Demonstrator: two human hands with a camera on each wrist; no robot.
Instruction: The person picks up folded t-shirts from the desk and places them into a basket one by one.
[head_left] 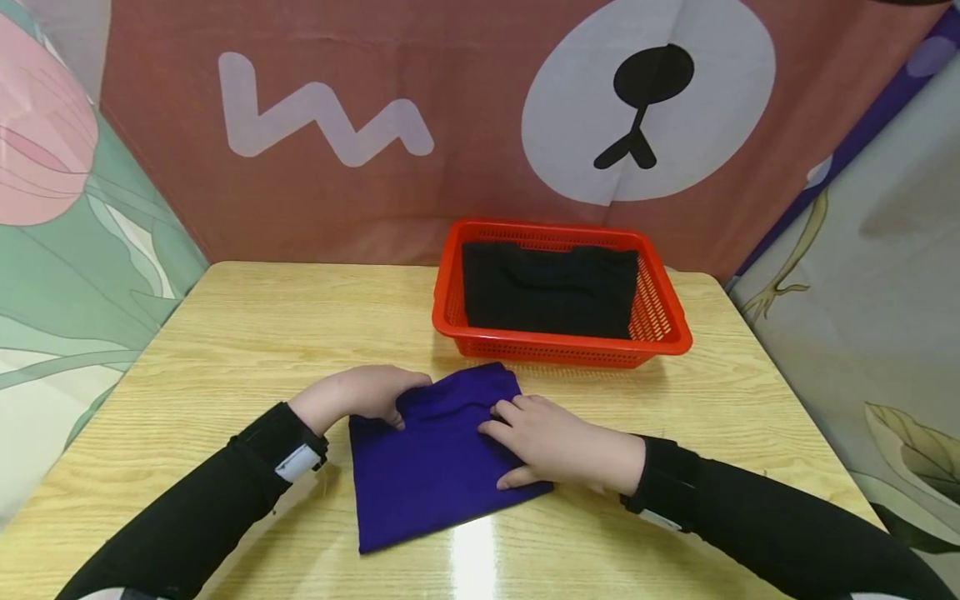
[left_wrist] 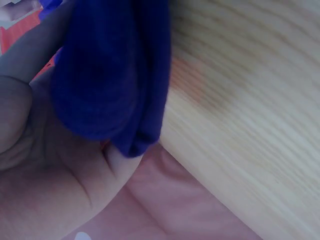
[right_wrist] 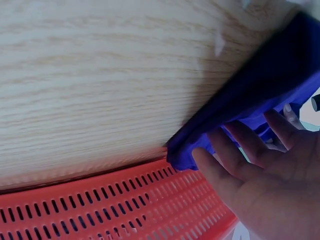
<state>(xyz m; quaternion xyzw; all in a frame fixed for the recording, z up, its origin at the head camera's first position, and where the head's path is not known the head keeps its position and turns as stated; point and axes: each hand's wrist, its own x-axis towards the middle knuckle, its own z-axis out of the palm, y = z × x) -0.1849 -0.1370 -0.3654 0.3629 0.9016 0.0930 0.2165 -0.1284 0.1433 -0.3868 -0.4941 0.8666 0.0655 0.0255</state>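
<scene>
A folded purple cloth (head_left: 442, 487) lies at a slant on the table in the head view, its far part rumpled. My left hand (head_left: 375, 393) grips its far left edge, the thumb on the near side. In the left wrist view the layered purple fabric (left_wrist: 100, 75) hangs between thumb and fingers. Resting on the cloth's right side is my right hand (head_left: 558, 442), its fingers spread and slightly bent. The right wrist view shows those fingers (right_wrist: 227, 152) touching the fabric without closing round it.
Behind the cloth stands a red plastic basket (head_left: 562, 340) with slotted walls. Inside it lies a folded black cloth (head_left: 551, 292). The light wooden table (head_left: 300, 321) meets a brown printed curtain (head_left: 322, 208) at its back edge.
</scene>
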